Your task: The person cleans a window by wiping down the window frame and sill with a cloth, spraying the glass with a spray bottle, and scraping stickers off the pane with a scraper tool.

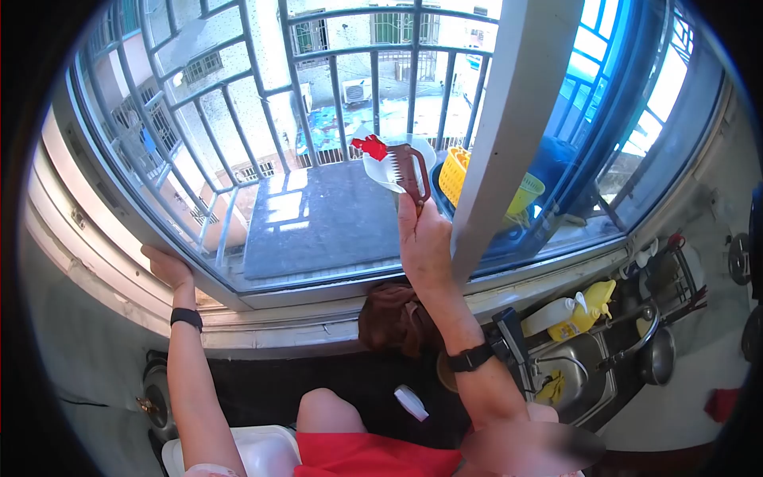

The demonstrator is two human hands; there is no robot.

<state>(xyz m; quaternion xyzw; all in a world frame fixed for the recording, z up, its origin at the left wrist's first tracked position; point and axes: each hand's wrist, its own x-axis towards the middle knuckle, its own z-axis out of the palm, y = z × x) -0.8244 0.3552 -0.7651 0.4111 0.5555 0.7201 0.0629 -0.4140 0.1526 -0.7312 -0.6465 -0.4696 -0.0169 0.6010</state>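
Observation:
My right hand (pixel 426 238) is closed around the handle of a brown scrub brush (pixel 415 176) with white bristles, held up by the open gap of the window. Just beyond the brush are a pale translucent basin (pixel 389 179) and a bright red thing (pixel 370 147) whose kind I cannot make out. At the lower left, my left hand (pixel 168 269) grips the edge of the window frame (pixel 203 286), its fingers partly hidden. Metal bars (pixel 373 87) stand outside, above a dark board (pixel 306 222) on the ledge.
A yellow basket (pixel 454 176) stands outside behind the thick window post (pixel 517 119). Below the sill are a brown bag (pixel 389 318), a sink (pixel 592 370) with a faucet, and a yellow bottle (pixel 584 314). A white object (pixel 411 403) lies on the black counter (pixel 270 389).

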